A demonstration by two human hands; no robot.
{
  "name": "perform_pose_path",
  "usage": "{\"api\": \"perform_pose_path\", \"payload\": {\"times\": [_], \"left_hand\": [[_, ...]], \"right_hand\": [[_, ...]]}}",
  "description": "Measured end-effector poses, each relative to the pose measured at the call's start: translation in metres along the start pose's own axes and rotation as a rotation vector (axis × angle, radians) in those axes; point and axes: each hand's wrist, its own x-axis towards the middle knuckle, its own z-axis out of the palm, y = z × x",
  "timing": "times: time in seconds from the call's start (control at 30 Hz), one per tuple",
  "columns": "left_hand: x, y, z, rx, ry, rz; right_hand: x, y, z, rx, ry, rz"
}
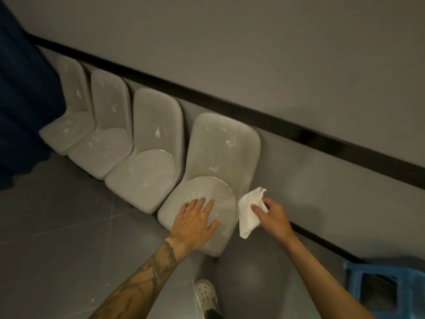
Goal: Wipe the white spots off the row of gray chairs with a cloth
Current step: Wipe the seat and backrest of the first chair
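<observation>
Several gray chairs stand in a row against the wall, all flecked with white spots. The nearest chair [220,153] has spots on its backrest and seat. My left hand [195,223] lies flat and spread on the front of that seat. My right hand [270,212] holds a white cloth [248,214] just off the seat's right edge, beside the chair and above the floor. The second chair [149,162] and those farther left, such as one at the far end [69,125], show similar white marks.
A gray wall with a black rail [230,107] runs behind the chairs. A blue plastic stool [386,288] stands at the lower right. A dark blue curtain [20,100] hangs at the left. My shoe [205,295] is on the gray tiled floor.
</observation>
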Motion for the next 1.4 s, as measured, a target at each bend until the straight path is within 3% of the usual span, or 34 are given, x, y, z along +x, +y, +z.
{"api": "perform_pose_path", "payload": {"times": [0.27, 0.5, 0.77, 1.0, 1.07, 1.13, 1.2, 1.3, 1.4], "left_hand": [[0.073, -0.122, 0.021, -0.023, -0.055, 0.064], [0.138, -0.227, 0.07, -0.054, -0.151, 0.162], [0.22, -0.314, 0.17, 0.017, -0.182, 0.289], [0.279, -0.346, 0.286, 0.043, -0.129, 0.359], [0.29, -0.352, 0.316, 0.06, -0.091, 0.369], [0.297, -0.359, 0.343, 0.083, -0.059, 0.376], [0.301, -0.362, 0.365, 0.099, -0.011, 0.38], [0.304, -0.369, 0.389, 0.098, 0.074, 0.389], [0.305, -0.375, 0.404, 0.089, 0.145, 0.373]], "right_hand": [[0.051, -0.026, 0.11, -0.013, 0.074, 0.092], [0.094, -0.009, 0.208, 0.029, 0.201, 0.189], [0.16, 0.081, 0.291, 0.099, 0.334, 0.277], [0.21, 0.203, 0.32, 0.141, 0.367, 0.217], [0.22, 0.241, 0.325, 0.041, 0.367, 0.258], [0.226, 0.277, 0.331, -0.231, 0.462, 0.28], [0.226, 0.299, 0.34, -0.441, 0.552, 0.161], [0.233, 0.322, 0.36, -0.668, 0.397, -0.122], [0.244, 0.344, 0.376, -0.861, 0.234, -0.15]]}}
